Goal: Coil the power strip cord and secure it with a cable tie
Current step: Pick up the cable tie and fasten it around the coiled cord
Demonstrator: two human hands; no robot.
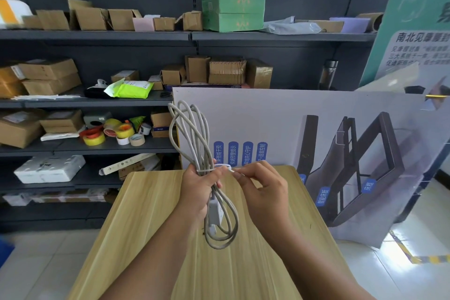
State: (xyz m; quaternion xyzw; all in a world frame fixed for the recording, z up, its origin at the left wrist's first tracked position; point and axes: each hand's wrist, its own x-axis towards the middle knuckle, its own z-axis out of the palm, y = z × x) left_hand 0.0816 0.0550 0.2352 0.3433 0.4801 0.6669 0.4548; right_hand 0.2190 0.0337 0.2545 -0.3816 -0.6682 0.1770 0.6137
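A person's two bare hands work above a light wooden table (151,238), seen from a camera on their head. The left hand (197,190) is closed around the middle of a bundle of grey cord (194,134), gripping it over the table's far half. The cord is gathered into long loops: several rise above the fist, past the far edge of the table, and others hang below the fist, ending in a rounded loop just above the tabletop. A small grey power strip (215,209) hangs among the lower loops, just under the left hand.

A thin white cable tie (222,167) is wrapped around the bundle at the top of the fist. The right hand (263,187), beside the left, has its fingers curled narrow, pinching the free end of the tie between thumb and fingertips.

Beyond the table stands a large printed board (304,129) showing a bed frame. To the table's left, dark shelves (97,36) hold cardboard boxes (48,75) and rolls of tape (95,139).
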